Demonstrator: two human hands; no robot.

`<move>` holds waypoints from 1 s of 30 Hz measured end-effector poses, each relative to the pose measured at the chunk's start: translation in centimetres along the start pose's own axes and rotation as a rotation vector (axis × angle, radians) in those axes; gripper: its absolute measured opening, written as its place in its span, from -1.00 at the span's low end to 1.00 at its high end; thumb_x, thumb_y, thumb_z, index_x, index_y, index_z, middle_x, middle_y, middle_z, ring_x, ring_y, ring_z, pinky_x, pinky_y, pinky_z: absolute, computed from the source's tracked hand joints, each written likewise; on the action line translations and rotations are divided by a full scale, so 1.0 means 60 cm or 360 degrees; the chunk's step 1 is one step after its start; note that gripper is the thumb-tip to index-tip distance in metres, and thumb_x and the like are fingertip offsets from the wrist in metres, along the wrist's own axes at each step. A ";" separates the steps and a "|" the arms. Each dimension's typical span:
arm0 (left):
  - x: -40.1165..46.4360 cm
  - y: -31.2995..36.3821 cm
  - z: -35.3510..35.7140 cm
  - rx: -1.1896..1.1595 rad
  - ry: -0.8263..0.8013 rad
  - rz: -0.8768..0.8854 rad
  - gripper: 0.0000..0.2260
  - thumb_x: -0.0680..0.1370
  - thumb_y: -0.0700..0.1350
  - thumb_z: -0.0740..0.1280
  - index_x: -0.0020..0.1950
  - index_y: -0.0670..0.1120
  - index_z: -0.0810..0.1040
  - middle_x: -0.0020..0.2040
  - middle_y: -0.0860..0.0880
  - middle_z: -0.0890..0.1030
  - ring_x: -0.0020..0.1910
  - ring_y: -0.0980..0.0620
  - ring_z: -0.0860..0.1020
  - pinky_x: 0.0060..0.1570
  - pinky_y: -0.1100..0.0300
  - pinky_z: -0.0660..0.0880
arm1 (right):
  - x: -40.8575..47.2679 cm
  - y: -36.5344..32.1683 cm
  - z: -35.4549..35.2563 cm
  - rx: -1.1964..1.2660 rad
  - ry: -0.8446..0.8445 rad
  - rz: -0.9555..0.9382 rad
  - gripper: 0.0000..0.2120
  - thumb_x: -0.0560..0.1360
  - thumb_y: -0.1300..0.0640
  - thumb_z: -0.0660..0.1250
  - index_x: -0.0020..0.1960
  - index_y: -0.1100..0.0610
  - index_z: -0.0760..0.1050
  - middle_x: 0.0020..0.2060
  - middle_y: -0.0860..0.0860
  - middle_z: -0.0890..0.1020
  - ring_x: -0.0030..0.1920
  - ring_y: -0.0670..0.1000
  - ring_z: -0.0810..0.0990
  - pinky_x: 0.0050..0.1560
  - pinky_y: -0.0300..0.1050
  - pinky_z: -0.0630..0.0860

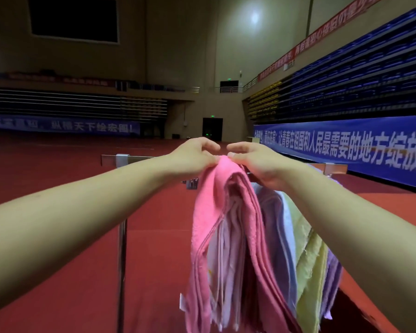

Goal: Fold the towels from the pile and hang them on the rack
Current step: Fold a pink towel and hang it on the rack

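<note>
A folded pink towel [216,203] hangs over the bar of a metal rack [139,159], its top fold right between my hands. My left hand [192,157] pinches the towel's top from the left with curled fingers. My right hand [252,162] pinches the same fold from the right. Beside the pink towel, to its right, hang a light purple towel [271,212], a pale blue one [288,227], a yellow-green one [310,265] and a lilac one [333,272]. The bar under the towels is hidden.
The rack's upright post [122,260] drops to the red sports floor [58,272] at left of the towels. The rack's right end [334,168] sticks out past my right wrist. A blue banner [346,147] and folded bleachers [358,87] line the right side.
</note>
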State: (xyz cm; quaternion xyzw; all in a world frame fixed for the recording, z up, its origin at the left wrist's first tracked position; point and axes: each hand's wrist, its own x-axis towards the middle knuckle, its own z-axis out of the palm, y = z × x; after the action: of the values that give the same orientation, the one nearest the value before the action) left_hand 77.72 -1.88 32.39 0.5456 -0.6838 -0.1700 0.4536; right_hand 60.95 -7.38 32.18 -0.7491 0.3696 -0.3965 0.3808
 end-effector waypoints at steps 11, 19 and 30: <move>0.036 -0.043 0.028 0.0341 -0.0181 0.0121 -0.69 0.57 -0.16 0.31 0.31 0.01 0.42 -0.19 -0.01 0.65 -0.40 -0.01 0.51 -0.43 0.12 0.48 | 0.036 0.048 -0.019 -0.0483 -0.0060 -0.0066 -0.53 0.61 0.17 0.28 0.50 0.10 0.29 0.30 0.07 0.51 0.25 0.04 0.53 0.37 -0.02 0.41; 0.054 -0.045 0.039 0.0838 -0.0081 0.0130 -0.73 0.59 0.02 0.29 0.29 0.13 0.43 -0.14 0.19 0.63 -0.19 0.18 0.53 0.19 -0.03 0.35 | 0.047 0.048 -0.024 -0.1177 -0.0070 -0.0342 -0.39 0.60 0.06 0.30 0.56 0.08 0.13 0.14 0.04 0.56 0.18 0.04 0.55 0.17 -0.15 0.41; 0.013 -0.056 0.045 0.1008 0.0261 0.0528 -0.66 0.53 0.06 0.34 0.30 0.16 0.41 -0.11 0.27 0.63 0.04 0.10 0.54 0.13 0.01 0.30 | 0.017 0.049 -0.018 -0.1301 0.0246 -0.0611 -0.39 0.52 0.08 0.34 0.50 -0.10 0.18 -0.01 -0.15 0.61 0.10 0.05 0.55 0.18 0.12 0.43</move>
State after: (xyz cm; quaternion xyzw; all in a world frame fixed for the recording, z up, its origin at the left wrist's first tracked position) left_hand 77.55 -4.47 28.85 0.5525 -0.7431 0.1705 0.3368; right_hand 59.68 -9.84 30.37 -0.8611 0.3774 -0.3362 -0.0551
